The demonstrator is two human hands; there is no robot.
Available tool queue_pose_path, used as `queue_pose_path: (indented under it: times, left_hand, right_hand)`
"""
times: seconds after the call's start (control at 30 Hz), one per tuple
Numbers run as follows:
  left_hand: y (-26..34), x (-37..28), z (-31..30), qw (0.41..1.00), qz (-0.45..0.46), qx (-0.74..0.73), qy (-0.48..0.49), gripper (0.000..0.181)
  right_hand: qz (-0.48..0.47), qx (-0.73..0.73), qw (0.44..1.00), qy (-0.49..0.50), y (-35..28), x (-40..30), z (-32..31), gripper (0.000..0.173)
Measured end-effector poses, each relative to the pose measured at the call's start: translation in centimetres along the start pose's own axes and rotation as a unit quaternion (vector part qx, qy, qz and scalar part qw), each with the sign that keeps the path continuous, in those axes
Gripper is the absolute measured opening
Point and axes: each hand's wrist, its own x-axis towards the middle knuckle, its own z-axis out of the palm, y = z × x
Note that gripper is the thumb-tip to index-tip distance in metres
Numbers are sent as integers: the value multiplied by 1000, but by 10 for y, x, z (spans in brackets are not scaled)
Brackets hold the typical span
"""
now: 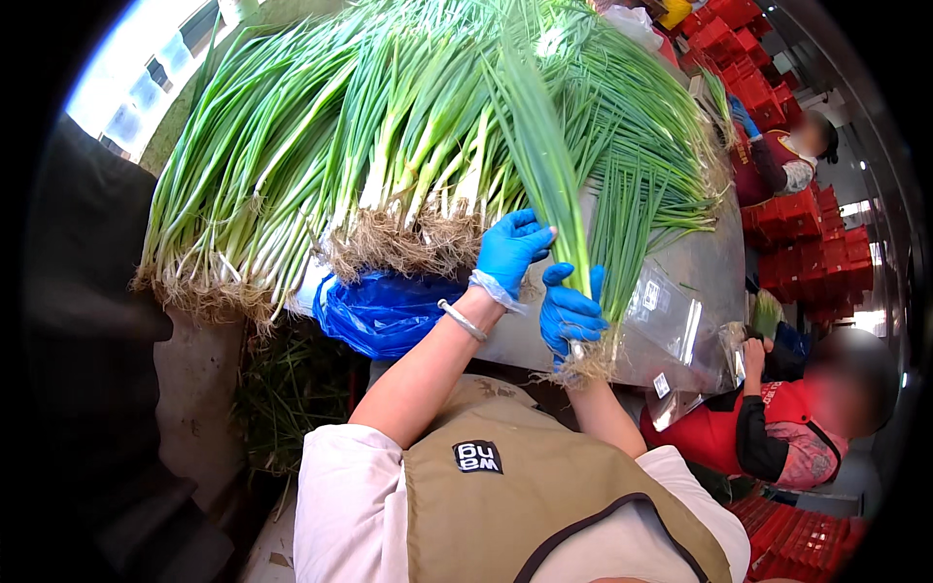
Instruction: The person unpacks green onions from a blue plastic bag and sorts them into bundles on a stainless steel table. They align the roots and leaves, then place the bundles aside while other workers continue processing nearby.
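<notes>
In my blue-gloved right hand (574,315) is a bunch of green onions (555,182), gripped low on the stems just above the roots. Its leaves slant up and away over the table. My left hand (512,248), also in a blue glove, has its curled fingers against the left edge of these leaves; whether it pinches any is unclear. One bare fingertip shows there. Beyond lies a large heap of green onions (408,138) with brown, hairy roots towards me. More green onions (627,226) lie just right of the held bunch.
A blue plastic bag (383,310) sits below the heap's roots. Clear plastic bags (667,317) lie on the metal table (703,266) at right. Two co-workers, one in a red vest (700,430), one farther back (765,164), are at the right. Red crates (816,270) stand behind them.
</notes>
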Motion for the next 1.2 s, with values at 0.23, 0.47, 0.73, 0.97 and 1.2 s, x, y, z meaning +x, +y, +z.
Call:
queue_pose_path:
  times: [0.23, 0.47, 0.73, 0.97, 1.2]
  left_hand:
    - [4, -4, -11, 997, 6, 65, 44, 28]
    - [8, -2, -11, 994, -4, 108, 10, 16]
    - [-2, -35, -30, 995, 40, -64, -60, 16]
    - [113, -63, -79, 906, 368, -76, 195, 15]
    - [3, -37, -20, 985, 25, 123, 117, 20]
  right_hand:
    - [0, -118, 983, 142, -23, -15, -14, 49]
    - [21, -303, 911, 277, -34, -19, -4, 40]
    - [22, -416, 846, 333, -14, 7, 7, 29]
    - [-5, -653, 652, 386, -28, -7, 14, 26]
    - [-24, -822, 376, 427, -23, -9, -11, 30]
